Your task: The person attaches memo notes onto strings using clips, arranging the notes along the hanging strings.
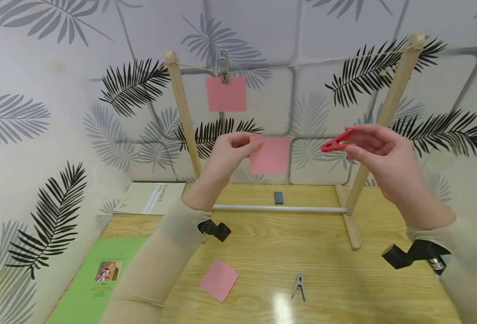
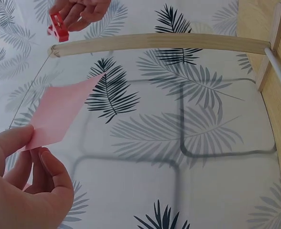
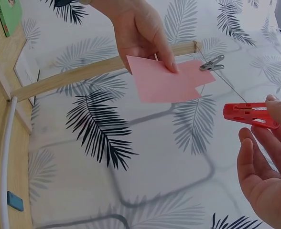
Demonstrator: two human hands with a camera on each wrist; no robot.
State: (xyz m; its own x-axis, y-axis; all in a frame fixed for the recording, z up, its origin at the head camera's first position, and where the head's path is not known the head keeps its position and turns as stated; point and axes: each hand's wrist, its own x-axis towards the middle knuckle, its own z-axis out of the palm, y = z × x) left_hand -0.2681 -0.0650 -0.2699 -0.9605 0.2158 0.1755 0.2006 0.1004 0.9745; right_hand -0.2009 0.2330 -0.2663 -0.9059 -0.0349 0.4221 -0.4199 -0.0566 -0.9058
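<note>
My left hand [image 1: 232, 155] pinches a pink paper square [image 1: 272, 157] by its upper left corner, below the string [image 1: 303, 65]. In my right hand [image 1: 388, 157] a red clothespin [image 1: 336, 141] is held between thumb and fingers, apart from the paper; the right wrist view shows the clothespin [image 3: 248, 114] side-on. Another pink paper [image 1: 227, 96] hangs from the string by a grey clothespin [image 1: 224, 67]. On the table lie a third pink paper [image 1: 219, 281] and a grey clothespin [image 1: 299, 287].
Two wooden posts [image 1: 392, 99] carry the string, joined low down by a white bar [image 1: 279, 208]. Behind the bar lies a small blue block [image 1: 278, 197]. A green book [image 1: 96, 252] and a white book [image 1: 141, 198] are at the left. A leaf-patterned wall [image 1: 311, 166] stands behind.
</note>
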